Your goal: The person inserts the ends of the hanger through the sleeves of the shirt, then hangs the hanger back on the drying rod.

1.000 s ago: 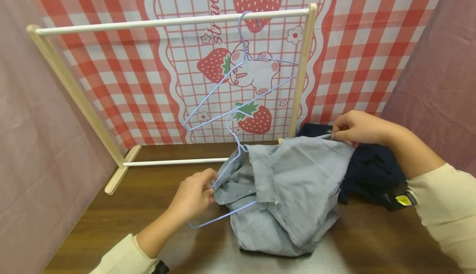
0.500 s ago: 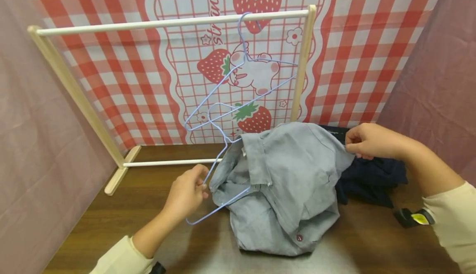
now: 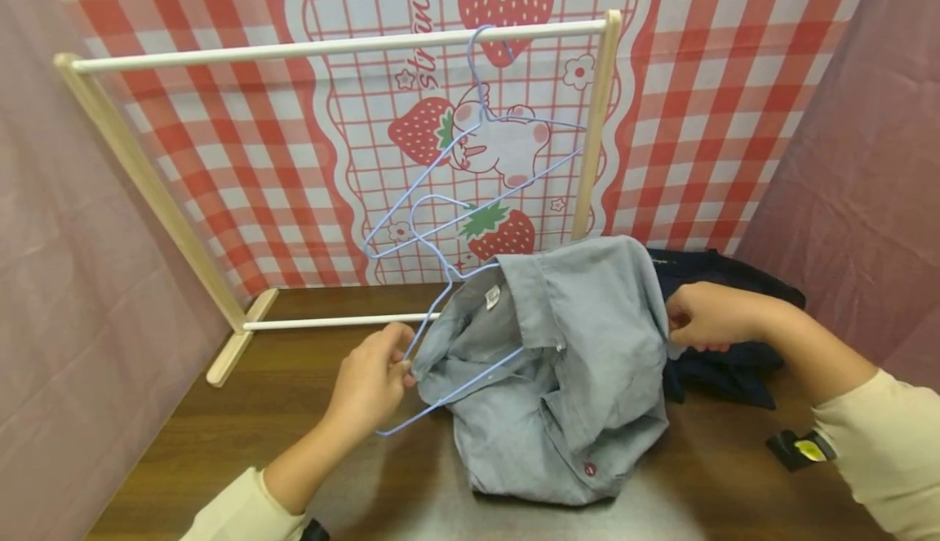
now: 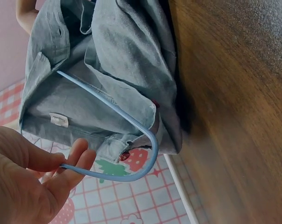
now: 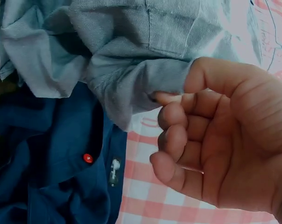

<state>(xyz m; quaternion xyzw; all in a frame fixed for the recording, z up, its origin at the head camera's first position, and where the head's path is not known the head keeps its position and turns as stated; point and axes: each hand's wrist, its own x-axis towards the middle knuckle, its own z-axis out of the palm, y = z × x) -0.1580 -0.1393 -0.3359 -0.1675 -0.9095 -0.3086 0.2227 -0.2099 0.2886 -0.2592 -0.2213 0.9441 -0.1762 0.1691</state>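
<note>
A grey-blue button shirt [image 3: 587, 345] hangs bunched between my hands, its lower part on the table. My left hand [image 3: 373, 378] pinches the side of a light blue wire hanger [image 4: 103, 95] between thumb and fingers. One end of that hanger sticks out of the shirt's neck opening, and its other end is hidden inside the cloth. The hanger's hook points up and to the right. My right hand [image 3: 708, 318] pinches a fold of the shirt at its right side; in the right wrist view thumb and forefinger grip the cloth [image 5: 145, 84]. A white label [image 4: 59, 120] shows inside the collar.
Behind stands a wooden rack with a white top rail [image 3: 294, 47]. A second light blue hanger [image 3: 422, 178] hangs from it. Dark navy clothing [image 3: 727, 361] with a red button lies on the brown table [image 3: 257, 435] at right. A checked strawberry cloth covers the back.
My right hand has moved down along the shirt's right side. The collar has opened and shifted right, showing the label. My left hand has moved slightly left, and the hanger's hook has tilted left.
</note>
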